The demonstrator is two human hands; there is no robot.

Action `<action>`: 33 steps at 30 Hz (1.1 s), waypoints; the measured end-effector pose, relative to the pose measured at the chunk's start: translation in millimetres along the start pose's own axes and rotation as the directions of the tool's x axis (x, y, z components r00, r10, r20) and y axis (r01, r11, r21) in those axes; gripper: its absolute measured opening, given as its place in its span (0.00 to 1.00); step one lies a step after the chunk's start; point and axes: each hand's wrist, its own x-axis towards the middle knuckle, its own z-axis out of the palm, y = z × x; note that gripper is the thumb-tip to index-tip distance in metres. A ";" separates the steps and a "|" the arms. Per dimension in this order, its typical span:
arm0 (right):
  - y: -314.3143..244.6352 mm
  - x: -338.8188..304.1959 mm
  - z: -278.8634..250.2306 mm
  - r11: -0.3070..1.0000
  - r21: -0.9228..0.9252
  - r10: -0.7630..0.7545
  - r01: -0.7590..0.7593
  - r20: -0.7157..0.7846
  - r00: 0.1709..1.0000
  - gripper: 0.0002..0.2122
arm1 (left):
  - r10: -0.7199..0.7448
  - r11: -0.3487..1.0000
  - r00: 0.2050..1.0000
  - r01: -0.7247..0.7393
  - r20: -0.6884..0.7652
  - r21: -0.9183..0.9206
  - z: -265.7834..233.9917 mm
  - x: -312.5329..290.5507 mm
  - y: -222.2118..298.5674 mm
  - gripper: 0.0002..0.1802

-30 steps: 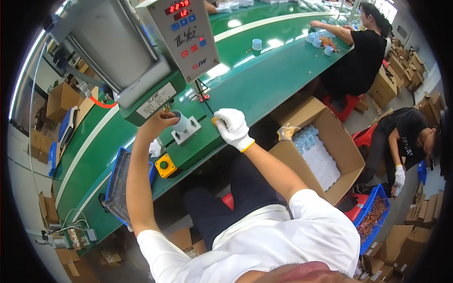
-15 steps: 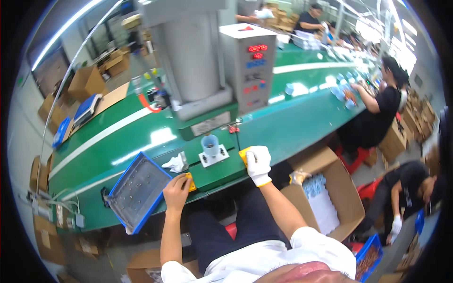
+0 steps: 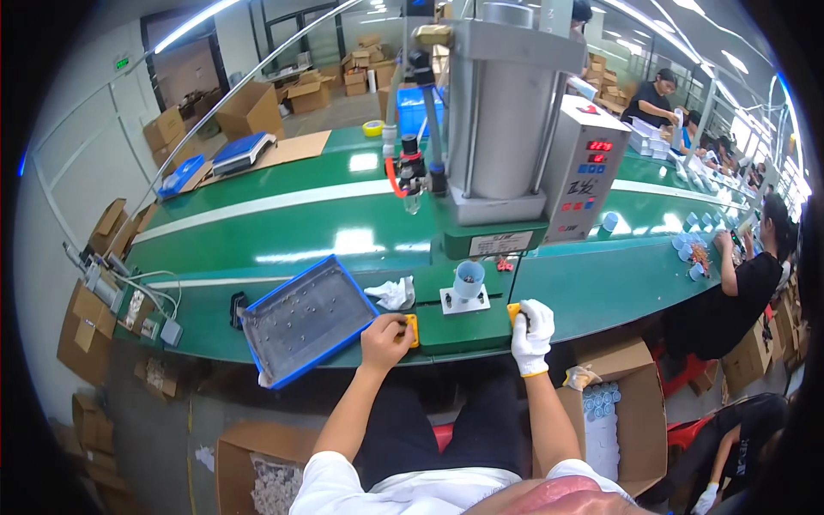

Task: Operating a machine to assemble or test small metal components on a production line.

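Note:
In front of me a bench press with a grey cylinder stands on a green base. A light blue cup stands upright on the white metal plate beneath it, with small dark bits inside. My bare left hand has its fingers curled against the yellow button box on the base's left side. On the right side my gloved right hand is closed around the other yellow button box. Its fingertips are partly hidden.
A blue-rimmed tray with small metal pieces lies left of my left hand, near a crumpled white glove. The control box adjoins the press. An open carton with blue cups stands at lower right; a co-worker sits farther right.
My view has swung left and up, so the bench and press appear farther right. Both hands stay at the yellow button boxes, and the cup remains on the plate.

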 end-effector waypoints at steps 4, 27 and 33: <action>-3.1 3.5 5.1 0.999 -0.035 -0.020 0.018 -0.043 0.999 0.07 | 0.005 1.000 1.000 -0.004 -0.024 0.022 4.0 7.3 2.3 0.12; -47.2 70.3 18.7 0.963 -0.225 0.217 -0.149 0.315 0.924 0.08 | -0.377 0.926 0.878 0.360 0.293 0.113 10.6 34.9 22.9 0.16; -44.4 62.1 14.2 0.946 -0.247 0.297 -0.212 0.385 0.874 0.10 | -0.409 0.907 0.867 0.421 0.286 0.023 -0.6 3.3 18.2 0.27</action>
